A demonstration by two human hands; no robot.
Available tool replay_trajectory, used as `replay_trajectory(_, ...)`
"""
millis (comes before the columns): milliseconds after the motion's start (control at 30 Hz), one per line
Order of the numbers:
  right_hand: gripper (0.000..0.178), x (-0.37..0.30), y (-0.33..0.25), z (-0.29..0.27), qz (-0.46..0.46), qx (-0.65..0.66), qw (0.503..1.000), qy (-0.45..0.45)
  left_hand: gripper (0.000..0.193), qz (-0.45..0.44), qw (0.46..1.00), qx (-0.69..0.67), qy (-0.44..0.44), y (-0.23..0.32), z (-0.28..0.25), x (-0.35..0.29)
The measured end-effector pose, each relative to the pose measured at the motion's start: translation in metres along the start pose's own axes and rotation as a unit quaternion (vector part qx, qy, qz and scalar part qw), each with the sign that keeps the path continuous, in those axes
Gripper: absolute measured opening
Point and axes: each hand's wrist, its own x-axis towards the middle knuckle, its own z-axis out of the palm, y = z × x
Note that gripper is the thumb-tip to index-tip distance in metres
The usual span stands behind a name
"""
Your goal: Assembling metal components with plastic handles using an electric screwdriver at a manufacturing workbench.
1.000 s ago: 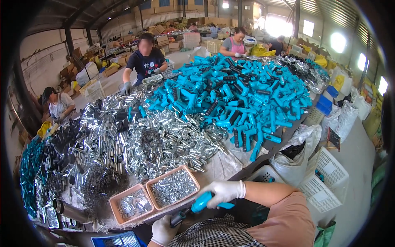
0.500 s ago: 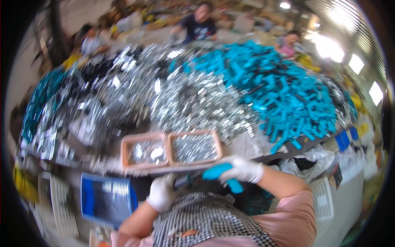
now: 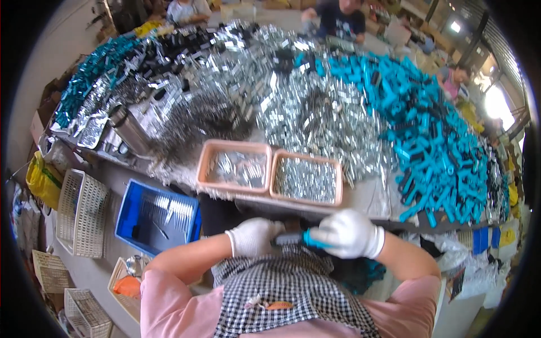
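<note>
Both my hands wear white gloves and meet in front of my checked apron. My left hand (image 3: 256,236) is closed on one end of a dark grey elongated piece (image 3: 287,239); its far end is hidden by the fingers. Wrapped round a teal plastic handle (image 3: 315,240) is my right hand (image 3: 349,234), which covers most of it. The handle's front meets the dark piece; whether they are joined I cannot tell. Just beyond the hands, two pink trays stand side by side: the left tray (image 3: 202,169) holds thin metal parts, the right tray (image 3: 340,188) many small shiny ones.
Heaped across the table are shiny metal parts (image 3: 304,121) and teal handles (image 3: 445,152). A steel flask (image 3: 128,130) stands at left. Below the table edge are a blue crate (image 3: 125,217) with metal strips and a white basket (image 3: 81,217). Other people sit at the far side.
My view has swung left and down, shifting the scene rightward. My hands have come closer together, and the teal handle now meets the dark piece. A second teal end under my right hand no longer shows.
</note>
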Motion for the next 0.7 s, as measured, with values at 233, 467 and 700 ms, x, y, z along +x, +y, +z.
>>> replay_trajectory(233,0.026,0.007,-0.013,-0.004,-0.237,-0.102,0.966,-0.02,0.025,-0.015,0.849,-0.383,-0.365,-0.03,0.028,0.015)
replay_trajectory(467,0.042,-0.01,0.004,0.025,0.15,0.167,0.974,-0.002,0.035,-0.013,0.994,0.093,0.057,-0.003,-0.001,0.007)
replay_trajectory(700,0.052,0.007,-0.003,0.035,0.395,0.736,0.51,0.206,0.016,0.027,0.928,0.272,0.253,-0.023,-0.038,0.017)
